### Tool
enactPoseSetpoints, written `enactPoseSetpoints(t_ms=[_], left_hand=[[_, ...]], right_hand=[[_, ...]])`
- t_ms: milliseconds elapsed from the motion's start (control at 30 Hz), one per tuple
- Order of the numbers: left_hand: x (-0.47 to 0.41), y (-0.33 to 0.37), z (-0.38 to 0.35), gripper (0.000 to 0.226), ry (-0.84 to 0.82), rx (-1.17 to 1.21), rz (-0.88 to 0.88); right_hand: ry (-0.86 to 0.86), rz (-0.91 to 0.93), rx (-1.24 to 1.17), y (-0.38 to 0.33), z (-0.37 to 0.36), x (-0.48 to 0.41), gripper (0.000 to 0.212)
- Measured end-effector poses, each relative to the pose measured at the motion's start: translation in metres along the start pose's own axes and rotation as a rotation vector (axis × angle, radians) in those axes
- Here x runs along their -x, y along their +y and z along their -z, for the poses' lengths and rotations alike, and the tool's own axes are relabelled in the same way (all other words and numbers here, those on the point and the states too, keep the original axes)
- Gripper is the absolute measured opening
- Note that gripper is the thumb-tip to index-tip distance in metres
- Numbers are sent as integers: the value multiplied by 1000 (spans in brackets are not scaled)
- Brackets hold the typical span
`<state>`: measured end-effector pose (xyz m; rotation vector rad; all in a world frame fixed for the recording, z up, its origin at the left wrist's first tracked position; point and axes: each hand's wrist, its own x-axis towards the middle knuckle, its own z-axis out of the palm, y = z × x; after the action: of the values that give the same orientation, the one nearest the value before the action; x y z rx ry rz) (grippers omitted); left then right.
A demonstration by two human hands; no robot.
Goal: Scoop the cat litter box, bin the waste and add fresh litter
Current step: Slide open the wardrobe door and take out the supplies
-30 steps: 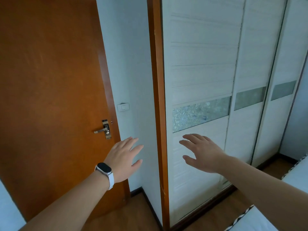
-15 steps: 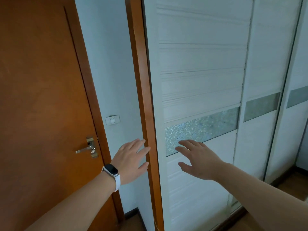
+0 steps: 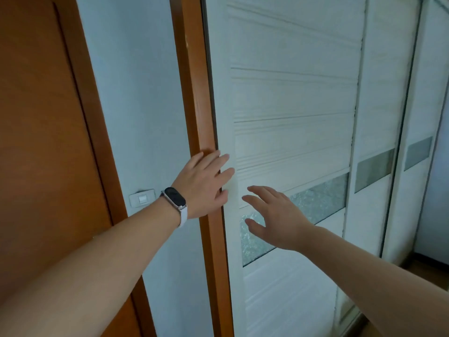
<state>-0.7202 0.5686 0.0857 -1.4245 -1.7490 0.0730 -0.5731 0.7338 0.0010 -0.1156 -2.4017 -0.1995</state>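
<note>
- The left hand (image 3: 204, 186), a watch (image 3: 175, 197) on its wrist, lies flat across the post (image 3: 194, 93). Its fingers are straight and spread, and the tips reach the white sliding door (image 3: 291, 93) just right of the post.
- The right hand (image 3: 274, 220) is spread and holds nothing, in front of that door right of the post; I cannot tell whether it touches.
- Litter box, scoop, bin and litter are not in view; perhaps they are behind this door.
- The door looks stiff, smooth and handle-less, and probably runs on a track. It is best pushed with flat palms near its edge by the post, clear of the frosted strip (image 3: 320, 198), which may be fragile.
- Left of the post are the wall (image 3: 136, 93), a switch (image 3: 142, 198) and the room door (image 3: 36, 117).
- Far right of the post are more panels (image 3: 379, 93), which this door would slide past.
</note>
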Motion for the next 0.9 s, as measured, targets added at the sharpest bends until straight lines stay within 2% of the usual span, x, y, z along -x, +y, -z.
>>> enactPoseSetpoints(t_ms=[200, 433, 667, 900], left_hand=[[-46, -45, -3, 44, 154, -118, -164], [-61, -77, -11, 41, 191, -251, -317], [-62, -80, -20, 43, 276, -227, -341], [-64, -79, -20, 48, 228, -305, -334]], right_hand=[[211, 3, -32, 5, -36, -52, 51], [438, 103, -42, 2, -76, -85, 57], [513, 174, 8, 18, -94, -97, 55], [630, 167, 39, 24, -109, -107, 56]])
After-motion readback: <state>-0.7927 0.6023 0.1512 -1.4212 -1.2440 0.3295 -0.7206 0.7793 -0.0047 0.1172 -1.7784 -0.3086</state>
